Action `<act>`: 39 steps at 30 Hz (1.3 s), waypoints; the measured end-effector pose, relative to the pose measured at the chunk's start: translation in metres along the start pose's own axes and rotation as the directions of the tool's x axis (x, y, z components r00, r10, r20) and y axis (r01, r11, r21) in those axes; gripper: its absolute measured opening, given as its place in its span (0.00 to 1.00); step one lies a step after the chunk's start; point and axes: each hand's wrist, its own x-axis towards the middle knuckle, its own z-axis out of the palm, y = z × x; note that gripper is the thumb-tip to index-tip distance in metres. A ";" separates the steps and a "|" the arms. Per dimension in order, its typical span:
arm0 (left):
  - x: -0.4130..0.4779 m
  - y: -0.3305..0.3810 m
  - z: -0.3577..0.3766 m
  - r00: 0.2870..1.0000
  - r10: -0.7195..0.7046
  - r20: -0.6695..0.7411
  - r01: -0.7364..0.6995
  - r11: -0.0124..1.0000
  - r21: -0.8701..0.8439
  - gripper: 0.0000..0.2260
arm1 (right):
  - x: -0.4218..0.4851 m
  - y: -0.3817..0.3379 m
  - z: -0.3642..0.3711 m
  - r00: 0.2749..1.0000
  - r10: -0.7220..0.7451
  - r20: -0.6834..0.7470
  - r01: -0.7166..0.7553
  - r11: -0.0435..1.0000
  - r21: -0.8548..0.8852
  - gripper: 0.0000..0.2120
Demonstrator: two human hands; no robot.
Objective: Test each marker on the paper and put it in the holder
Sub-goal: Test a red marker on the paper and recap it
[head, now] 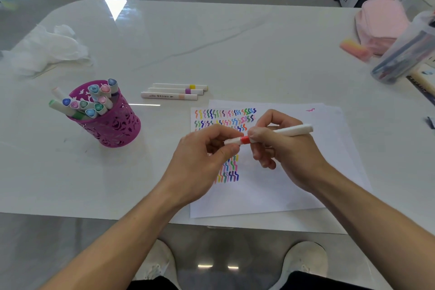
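White marker [290, 130], red-banded, over the paper [270, 193]: my left hand [200, 162] pinches one end, my right hand [290, 155] grips the barrel. Purple holder [115, 129] stands well left across open table [164, 42].

Magenta cut-out holder [110, 125], white paper [270, 186] with multicoloured squiggles, red-banded white marker [292, 130].

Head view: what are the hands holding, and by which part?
One red-banded marker: left hand pinches its short end, right hand grips the barrel beside the band.
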 end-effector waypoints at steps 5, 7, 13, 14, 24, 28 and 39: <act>0.000 -0.002 0.001 1.000 -0.019 0.005 0.019 1.000 0.002 0.05 | 0.002 -0.001 0.000 1.000 0.003 -0.027 -0.002 0.999 0.051 0.14; -0.001 -0.002 0.001 1.000 -0.005 -0.012 0.005 1.000 0.026 0.04 | 0.001 0.000 0.002 1.000 0.004 -0.008 -0.003 0.996 0.089 0.15; -0.002 -0.001 -0.003 0.999 0.008 -0.038 -0.007 1.000 0.020 0.05 | -0.001 -0.001 0.011 0.999 0.008 0.033 -0.014 0.986 0.168 0.12; -0.002 0.000 -0.003 0.999 0.012 -0.038 -0.011 1.000 0.021 0.05 | -0.001 -0.001 0.011 0.999 0.011 0.035 -0.017 0.984 0.177 0.11; 0.004 0.008 -0.021 0.990 0.007 -0.143 -0.045 0.964 -0.261 0.03 | 0.001 -0.003 0.011 0.994 0.062 0.088 -0.083 0.963 0.258 0.12; 0.004 0.017 -0.041 0.908 -0.034 -0.418 -0.131 0.924 -0.358 0.02 | 0.003 -0.004 0.010 0.994 0.096 0.059 -0.108 0.961 0.253 0.22; -0.018 0.034 -0.105 0.357 0.611 -0.706 -0.155 0.784 0.601 0.10 | 0.007 0.005 0.022 0.994 0.081 -0.075 -0.070 0.988 0.135 0.25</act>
